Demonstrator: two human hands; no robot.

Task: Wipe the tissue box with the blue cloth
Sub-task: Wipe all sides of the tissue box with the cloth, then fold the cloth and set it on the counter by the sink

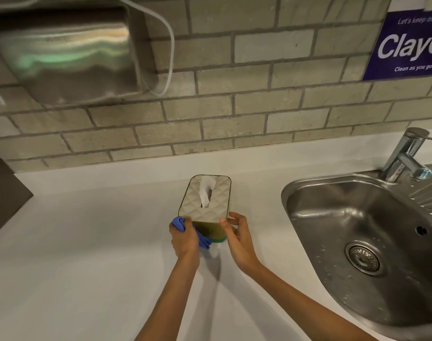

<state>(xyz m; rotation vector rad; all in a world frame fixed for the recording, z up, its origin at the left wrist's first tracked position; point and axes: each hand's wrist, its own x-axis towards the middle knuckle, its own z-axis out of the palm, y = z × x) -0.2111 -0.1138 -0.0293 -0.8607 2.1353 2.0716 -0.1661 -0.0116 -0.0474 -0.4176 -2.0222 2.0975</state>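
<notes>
**Caller:** Two bare forearms are reaching in from the bottom edge, and both hands are meeting at the tissue box (pixel 205 200) standing on the white tabletop (pixel 86 242), well left of the sink (pixel 357 217).

**Analyst:** Left hand (pixel 184 238) is closing its grip around the blue cloth (pixel 202 238), bunched in the fist, with a tail trailing against the box's near green side. Right hand (pixel 238 236) is sitting half open, thumb pressing the near right corner of the quilted lid, fingers curling along the side.

**Caller:** So which step are they on?

**Analyst:** Looks like the wiping itself, working the near face low down while the right hand is steadying things.

**Caller:** And next?

**Analyst:** Probably carrying the cloth up over the lid and round the other sides, with the box turning or the bracing hand shifting. Care is needed around the slot.

**Caller:** Contents?

**Analyst:** White tissue (pixel 206 193) is poking up through the lid opening. Sink basin is holding only droplets around the drain (pixel 362 258).
</notes>
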